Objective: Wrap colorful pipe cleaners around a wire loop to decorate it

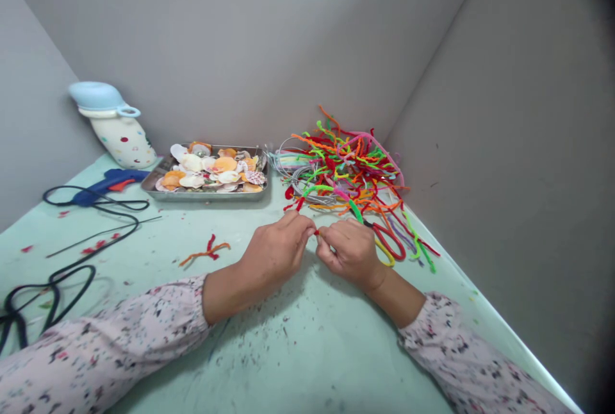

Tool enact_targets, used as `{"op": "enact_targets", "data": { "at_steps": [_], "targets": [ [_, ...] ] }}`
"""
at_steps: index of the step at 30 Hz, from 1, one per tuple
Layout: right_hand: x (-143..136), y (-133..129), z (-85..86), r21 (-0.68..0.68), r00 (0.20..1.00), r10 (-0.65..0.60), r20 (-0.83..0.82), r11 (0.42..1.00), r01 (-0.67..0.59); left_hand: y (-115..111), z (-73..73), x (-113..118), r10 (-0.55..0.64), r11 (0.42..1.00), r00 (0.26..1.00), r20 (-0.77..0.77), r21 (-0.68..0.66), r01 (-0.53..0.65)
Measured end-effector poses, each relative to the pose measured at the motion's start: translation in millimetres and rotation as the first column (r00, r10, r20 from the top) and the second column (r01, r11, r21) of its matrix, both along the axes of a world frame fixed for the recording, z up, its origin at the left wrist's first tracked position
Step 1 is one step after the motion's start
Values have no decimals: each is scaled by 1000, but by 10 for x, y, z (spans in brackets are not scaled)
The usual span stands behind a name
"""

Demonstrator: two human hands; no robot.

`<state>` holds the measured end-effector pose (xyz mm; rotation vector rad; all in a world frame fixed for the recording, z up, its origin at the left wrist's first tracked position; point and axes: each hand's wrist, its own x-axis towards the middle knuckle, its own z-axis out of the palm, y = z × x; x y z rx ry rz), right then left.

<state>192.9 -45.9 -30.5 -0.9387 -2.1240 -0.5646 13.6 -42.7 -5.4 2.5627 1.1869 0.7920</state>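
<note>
Above the middle of the table, my left hand [277, 248] and my right hand [352, 248] face each other with fingertips pinched together. Between them shows a short red bit of pipe cleaner [316, 232]; the rest of it is hidden in the fingers. Just beyond the hands curves a band of joined pipe cleaners [318, 188] in red, green, pink and yellow, apparently running down behind both hands. Red-handled scissors [390, 241] lie behind my right hand. A tangled heap of colourful pipe cleaners [343, 157] fills the far right of the table.
A metal tray [211, 196] of seashells stands at the back. Left of it lie a blue glue gun [108, 184] with a looping black cord [67, 270] and a white bottle [122, 138] with a blue lid. Twisted red and orange pipe cleaner pieces [207, 252] lie left of my hands. Walls border the table.
</note>
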Motion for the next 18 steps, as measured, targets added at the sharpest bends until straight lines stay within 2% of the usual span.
{"op": "enact_targets", "data": {
  "at_steps": [9, 18],
  "targets": [
    [6, -4, -17, 21, 999, 1, 36, 1000, -2, -11, 20, 13, 14, 1000, 998, -63, -19, -15],
    [6, 4, -11, 6, 1000, 5, 1, 1000, -5, -9, 71, 8, -1, 998, 999, 35, -68, 3]
  ]
}}
